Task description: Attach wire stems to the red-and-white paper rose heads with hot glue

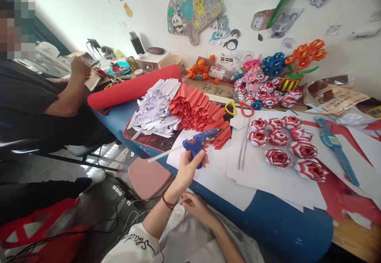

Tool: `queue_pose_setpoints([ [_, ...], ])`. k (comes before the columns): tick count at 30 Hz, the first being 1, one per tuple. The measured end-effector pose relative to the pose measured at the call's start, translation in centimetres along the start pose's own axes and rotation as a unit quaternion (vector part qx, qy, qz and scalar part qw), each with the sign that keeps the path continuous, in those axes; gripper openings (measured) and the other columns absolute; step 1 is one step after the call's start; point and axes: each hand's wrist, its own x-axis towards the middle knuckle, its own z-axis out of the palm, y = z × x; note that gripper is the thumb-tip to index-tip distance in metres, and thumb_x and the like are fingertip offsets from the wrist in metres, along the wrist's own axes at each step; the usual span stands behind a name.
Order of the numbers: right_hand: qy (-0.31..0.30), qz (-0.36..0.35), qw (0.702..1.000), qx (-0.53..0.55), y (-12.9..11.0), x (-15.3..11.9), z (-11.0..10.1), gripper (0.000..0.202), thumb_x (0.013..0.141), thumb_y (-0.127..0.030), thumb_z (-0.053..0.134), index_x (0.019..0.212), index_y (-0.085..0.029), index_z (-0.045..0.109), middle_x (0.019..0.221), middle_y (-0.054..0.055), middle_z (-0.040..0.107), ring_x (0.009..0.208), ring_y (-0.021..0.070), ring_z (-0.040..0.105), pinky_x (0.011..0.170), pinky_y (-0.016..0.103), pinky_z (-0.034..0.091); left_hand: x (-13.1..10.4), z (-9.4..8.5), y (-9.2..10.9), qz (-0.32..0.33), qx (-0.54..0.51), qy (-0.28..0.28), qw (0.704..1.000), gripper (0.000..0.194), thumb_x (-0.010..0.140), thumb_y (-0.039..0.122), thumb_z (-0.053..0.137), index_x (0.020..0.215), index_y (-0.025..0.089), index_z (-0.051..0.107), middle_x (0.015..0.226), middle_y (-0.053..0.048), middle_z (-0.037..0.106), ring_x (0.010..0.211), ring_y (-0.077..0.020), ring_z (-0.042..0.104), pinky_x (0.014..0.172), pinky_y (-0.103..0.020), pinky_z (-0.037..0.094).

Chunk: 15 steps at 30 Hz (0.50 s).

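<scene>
My left hand [190, 165], with a dark red band at the wrist, grips the handle of a blue glue gun [195, 143]. Its nozzle points right over folded red paper pieces [198, 108], and a white glue stick [166, 153] juts from its back. Low by my lap, beside the left wrist, my right hand [195, 207] has its fingers curled together; what they hold is too small to make out. White folded pieces [157, 106] lie heaped left of the red ones. Several red and white paper flowers [278, 157] sit on white sheets [244, 175] at the right.
Yellow and red-handled scissors [246, 109], thin wires [244, 146] and a blue watch [335, 144] lie on the table [285, 223]. Finished flowers [303, 56] stand along the wall. A red roll [137, 87] lies left. Another person [59, 100] works at far left; a pink stool [149, 177] is below.
</scene>
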Motion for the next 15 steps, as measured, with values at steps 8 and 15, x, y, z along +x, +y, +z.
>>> queue_pose_setpoints([
  [8, -0.049, -0.035, 0.992, 0.109, -4.8, -6.4, -5.1, 0.032, 0.096, -0.043, 0.057, 0.115, -0.023, 0.072, 0.099, 0.008, 0.075, 0.095, 0.0233, 0.070, 0.089, 0.038, 0.055, 2.2, -3.0, 0.9, 0.055, -0.079, 0.080, 0.992, 0.027, 0.093, 0.042, 0.062, 0.098, 0.015, 0.065, 0.064, 0.002, 0.057, 0.056, -0.0092, 0.049, 0.057, -0.022, 0.038],
  [15, 0.265, -0.171, 0.948, 0.043, -8.9, -7.3, -7.0, 0.022, 0.095, -0.033, 0.060, 0.114, -0.026, 0.067, 0.103, 0.006, 0.073, 0.097, 0.0202, 0.069, 0.092, 0.035, 0.056, 2.2, -3.5, 1.0, 0.060, -0.107, 0.086, 0.989, 0.025, 0.092, 0.041, 0.064, 0.094, 0.016, 0.062, 0.064, 0.002, 0.055, 0.056, -0.0094, 0.049, 0.056, -0.022, 0.038],
])
